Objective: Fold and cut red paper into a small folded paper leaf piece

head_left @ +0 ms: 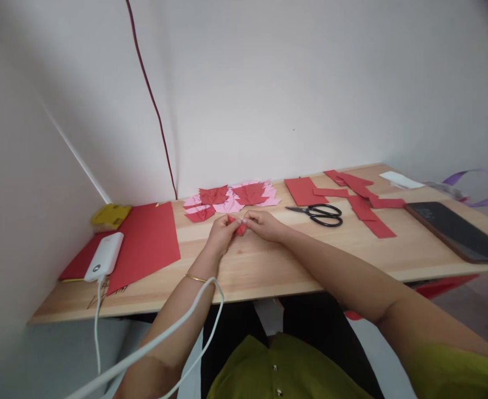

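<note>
Between my two hands, over the middle of the wooden table point(269, 260), is a small folded piece of red paper point(239, 228). My left hand point(222, 233) pinches its left side. The thumb and forefinger of my right hand point(263, 224) close on its upper right edge, fingertips meeting those of the left. Just beyond my hands lie pink folded paper pieces point(227, 205) with jagged edges. Red folded pieces point(250, 194) of the same kind rest on top of them. Black-handled scissors point(321, 213) lie to the right of my right hand.
Large red sheets point(152, 244) and a white power bank point(105, 256) with a cable lie left, near a yellow packet point(111, 216). Red paper strips point(362, 194), a red rectangle point(302, 191) and a dark phone point(456, 230) are on the right. The white cable point(161, 332) crosses my left forearm.
</note>
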`<action>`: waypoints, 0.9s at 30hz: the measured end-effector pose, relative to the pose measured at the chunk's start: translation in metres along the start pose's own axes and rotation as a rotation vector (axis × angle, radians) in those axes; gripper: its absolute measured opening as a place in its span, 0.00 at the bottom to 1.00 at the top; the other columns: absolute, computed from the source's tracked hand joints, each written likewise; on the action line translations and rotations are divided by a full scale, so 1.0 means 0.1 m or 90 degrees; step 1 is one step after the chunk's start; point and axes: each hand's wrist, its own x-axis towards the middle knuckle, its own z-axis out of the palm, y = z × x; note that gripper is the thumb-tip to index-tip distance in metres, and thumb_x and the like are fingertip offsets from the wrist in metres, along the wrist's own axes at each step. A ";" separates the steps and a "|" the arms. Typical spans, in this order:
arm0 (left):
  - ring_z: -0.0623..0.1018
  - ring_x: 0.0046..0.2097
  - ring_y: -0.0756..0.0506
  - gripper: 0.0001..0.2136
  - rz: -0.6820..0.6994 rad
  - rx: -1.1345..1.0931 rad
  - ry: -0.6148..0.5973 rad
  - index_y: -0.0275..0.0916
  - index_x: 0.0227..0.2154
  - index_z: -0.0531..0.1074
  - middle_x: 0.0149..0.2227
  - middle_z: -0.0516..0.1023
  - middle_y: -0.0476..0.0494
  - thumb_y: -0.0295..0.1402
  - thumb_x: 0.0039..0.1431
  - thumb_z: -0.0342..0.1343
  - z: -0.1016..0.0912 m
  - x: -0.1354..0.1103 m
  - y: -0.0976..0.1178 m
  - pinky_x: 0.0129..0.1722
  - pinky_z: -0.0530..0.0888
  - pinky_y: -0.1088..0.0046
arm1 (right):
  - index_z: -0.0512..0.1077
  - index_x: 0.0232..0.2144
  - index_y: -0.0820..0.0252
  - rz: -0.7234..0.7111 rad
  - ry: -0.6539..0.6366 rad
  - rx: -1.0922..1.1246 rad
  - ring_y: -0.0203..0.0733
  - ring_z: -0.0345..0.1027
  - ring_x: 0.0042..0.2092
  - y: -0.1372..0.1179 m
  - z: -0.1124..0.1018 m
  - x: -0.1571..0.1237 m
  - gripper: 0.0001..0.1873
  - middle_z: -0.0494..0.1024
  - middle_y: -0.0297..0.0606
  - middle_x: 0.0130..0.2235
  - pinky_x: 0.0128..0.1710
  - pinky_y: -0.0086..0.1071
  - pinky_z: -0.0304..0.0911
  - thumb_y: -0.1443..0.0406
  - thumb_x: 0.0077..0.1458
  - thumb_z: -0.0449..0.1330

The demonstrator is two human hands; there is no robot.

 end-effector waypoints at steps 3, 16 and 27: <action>0.70 0.24 0.52 0.09 0.001 0.008 -0.004 0.34 0.24 0.70 0.21 0.72 0.49 0.34 0.46 0.63 0.00 0.00 0.00 0.29 0.66 0.74 | 0.70 0.27 0.60 -0.001 -0.001 0.009 0.37 0.65 0.33 -0.01 0.00 0.00 0.13 0.73 0.35 0.30 0.36 0.30 0.60 0.60 0.59 0.52; 0.70 0.25 0.52 0.09 0.015 0.006 0.066 0.35 0.22 0.70 0.21 0.72 0.50 0.34 0.44 0.63 0.05 0.00 -0.01 0.29 0.67 0.74 | 0.67 0.25 0.59 0.039 0.009 0.001 0.37 0.61 0.29 -0.02 -0.01 0.01 0.17 0.68 0.33 0.25 0.33 0.31 0.59 0.58 0.61 0.47; 0.72 0.23 0.51 0.08 -0.071 0.003 0.047 0.34 0.21 0.70 0.20 0.74 0.46 0.32 0.41 0.64 0.11 -0.11 0.19 0.24 0.65 0.75 | 0.67 0.26 0.60 0.045 0.027 0.036 0.36 0.61 0.31 -0.04 -0.01 -0.01 0.13 0.69 0.34 0.28 0.33 0.30 0.57 0.58 0.57 0.53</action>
